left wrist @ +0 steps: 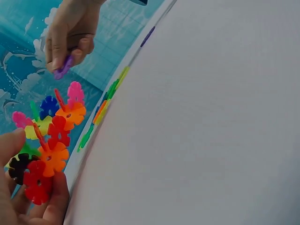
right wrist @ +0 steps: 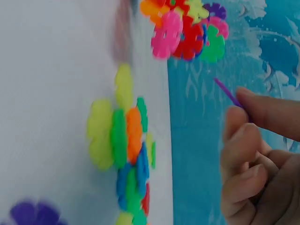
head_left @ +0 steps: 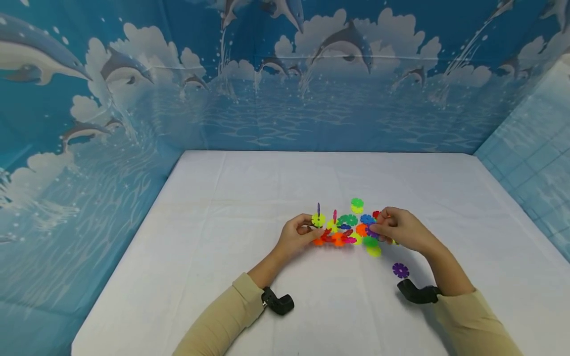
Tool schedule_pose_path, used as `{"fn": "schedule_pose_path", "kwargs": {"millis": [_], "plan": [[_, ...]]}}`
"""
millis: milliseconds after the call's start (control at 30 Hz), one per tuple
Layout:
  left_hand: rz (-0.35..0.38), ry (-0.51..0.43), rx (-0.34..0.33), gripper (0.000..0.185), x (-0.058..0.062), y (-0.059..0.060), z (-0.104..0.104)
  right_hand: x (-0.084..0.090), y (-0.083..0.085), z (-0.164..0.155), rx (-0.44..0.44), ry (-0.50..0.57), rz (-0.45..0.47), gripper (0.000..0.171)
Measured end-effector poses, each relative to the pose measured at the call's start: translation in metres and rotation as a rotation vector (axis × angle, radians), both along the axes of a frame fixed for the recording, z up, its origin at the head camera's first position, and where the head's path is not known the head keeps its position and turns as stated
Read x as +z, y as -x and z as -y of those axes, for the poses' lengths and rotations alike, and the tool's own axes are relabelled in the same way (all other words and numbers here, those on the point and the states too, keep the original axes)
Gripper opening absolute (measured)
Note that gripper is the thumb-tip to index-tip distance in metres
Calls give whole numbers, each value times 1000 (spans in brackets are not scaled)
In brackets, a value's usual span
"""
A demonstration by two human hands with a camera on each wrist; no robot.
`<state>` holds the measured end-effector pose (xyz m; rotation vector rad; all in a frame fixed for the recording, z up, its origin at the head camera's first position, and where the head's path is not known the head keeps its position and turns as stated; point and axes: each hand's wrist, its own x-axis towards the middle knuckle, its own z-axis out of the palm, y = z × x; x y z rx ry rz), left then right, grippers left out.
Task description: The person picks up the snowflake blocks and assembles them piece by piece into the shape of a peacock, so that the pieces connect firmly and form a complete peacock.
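Observation:
My left hand point(head_left: 295, 236) holds a joined cluster of flower-shaped plastic discs point(left wrist: 58, 132), slotted into one another. Red, orange, pink, yellow, green and dark discs show in it, some standing on edge. Thumb and fingers grip its near left end. To the right of the cluster, my right hand point(head_left: 407, 229) pinches one purple flower disc point(right wrist: 228, 93) between thumb and forefinger. In both wrist views this disc is apart from the cluster. The right hand's other fingers are curled in.
Loose discs point(right wrist: 100, 133) in yellow, green, orange, blue and red lie on the white tabletop point(head_left: 231, 198) under and behind the hands. Nearer the right wrist lies a single purple disc point(head_left: 401, 270). A dolphin-printed curtain point(head_left: 311, 113) hangs along the table's back and sides.

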<state>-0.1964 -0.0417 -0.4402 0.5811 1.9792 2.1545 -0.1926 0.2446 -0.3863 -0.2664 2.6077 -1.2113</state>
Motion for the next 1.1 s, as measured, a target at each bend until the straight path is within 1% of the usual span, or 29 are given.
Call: {"fn": "schedule_pose_path", "kwargs": {"millis": [133,233,333,467,567,700,833,933,1100], "plan": [[19,-3,-29,30,0,-1,0,5,4,18,-52,56,-40,36],[16,15,-28,31,0,-2,0,8,8,33,-83,85,-58,37],[-9,35,-19,31,0,-3,0,10,11,48,-107,132,-67,36],[-63,63,5,32,-1,-4,0,11,14,68,-112,185,-81,33],[-97,83,30,33,-1,-4,0,12,14,81,-108,157,-106,31],[-135,97,51,32,1,-6,0,14,12,94,-118,74,-162,29],[-169,102,52,31,2,-5,0,15,12,102,-135,12,-210,25],[-193,98,54,29,2,-5,1,15,13,106,-141,-10,-224,22],[-245,107,65,29,0,-4,1,14,14,110,-128,-51,-267,18]]}}
